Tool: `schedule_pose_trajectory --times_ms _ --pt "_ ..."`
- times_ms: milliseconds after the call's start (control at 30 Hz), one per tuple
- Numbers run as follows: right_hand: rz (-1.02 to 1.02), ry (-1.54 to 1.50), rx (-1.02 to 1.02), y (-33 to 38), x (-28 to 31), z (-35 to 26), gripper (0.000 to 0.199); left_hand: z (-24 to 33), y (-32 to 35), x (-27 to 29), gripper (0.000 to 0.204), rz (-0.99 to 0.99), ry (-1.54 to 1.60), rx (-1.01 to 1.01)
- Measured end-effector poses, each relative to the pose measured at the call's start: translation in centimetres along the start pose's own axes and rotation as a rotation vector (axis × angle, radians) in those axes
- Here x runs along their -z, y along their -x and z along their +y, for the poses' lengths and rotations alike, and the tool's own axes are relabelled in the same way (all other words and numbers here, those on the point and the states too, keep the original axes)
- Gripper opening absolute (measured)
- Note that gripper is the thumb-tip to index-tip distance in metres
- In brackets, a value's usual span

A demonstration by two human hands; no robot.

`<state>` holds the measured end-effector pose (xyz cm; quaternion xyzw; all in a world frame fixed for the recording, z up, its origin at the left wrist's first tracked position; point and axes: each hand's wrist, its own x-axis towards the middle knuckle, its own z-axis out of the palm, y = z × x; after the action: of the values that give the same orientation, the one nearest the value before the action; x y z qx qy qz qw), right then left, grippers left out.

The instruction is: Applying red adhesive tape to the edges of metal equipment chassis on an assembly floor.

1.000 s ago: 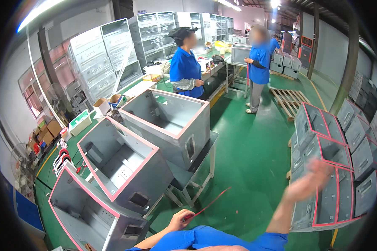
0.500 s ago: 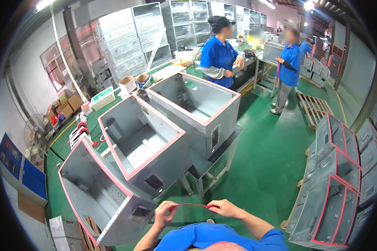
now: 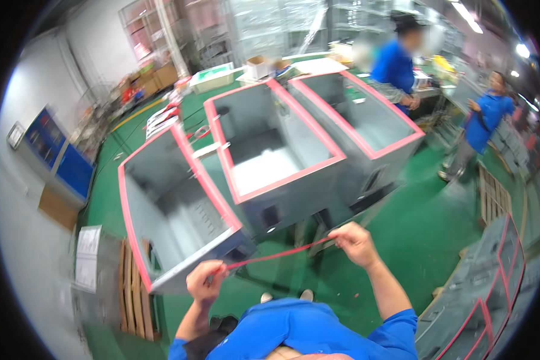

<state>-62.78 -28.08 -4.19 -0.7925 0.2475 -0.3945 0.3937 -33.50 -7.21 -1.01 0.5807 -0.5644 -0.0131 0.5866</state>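
A thin red strip (image 3: 282,254) stretches between my two hands in front of my body. My left hand (image 3: 205,281) is closed on one end, close to the near corner of the leftmost grey metal box (image 3: 189,252). The other end is pinched by my right hand (image 3: 355,243), lower right of the middle box (image 3: 294,201). Three open-topped grey boxes stand side by side, the third box (image 3: 396,150) at the right. Pinkish-red strips line their rims. The strip in my hands hangs clear of the boxes.
More grey cabinets (image 3: 462,294) with red-edged fronts stand at the lower right. A wooden pallet (image 3: 493,195) lies on the green floor beyond them. Two people in blue, one (image 3: 396,66) by the bench and one (image 3: 489,117) farther right, stand ahead. A blue cabinet (image 3: 72,168) is at the left wall.
My hands have moved apart, drawing out a longer length of red strip between them. My view has turned left, so the boxes and people sit farther right.
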Motion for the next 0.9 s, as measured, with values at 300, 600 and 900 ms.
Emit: schedule_pose_trajectory --times_ms 300,600,900 --pt "-0.100 -0.462 -0.232 -11.4 -2.9 -5.5 0.008 0.0 -2.3 6.8 0.007 0.188 0.012 0.028" --pt "-0.394 -0.421 -0.315 -14.7 -10.7 -5.6 0.005 -1.6 1.3 13.1 0.008 0.459 0.161 0.507" --pt "-0.553 -0.392 -0.341 -15.0 -13.9 -5.8 0.006 -2.0 3.7 15.9 0.011 0.547 0.075 0.591"
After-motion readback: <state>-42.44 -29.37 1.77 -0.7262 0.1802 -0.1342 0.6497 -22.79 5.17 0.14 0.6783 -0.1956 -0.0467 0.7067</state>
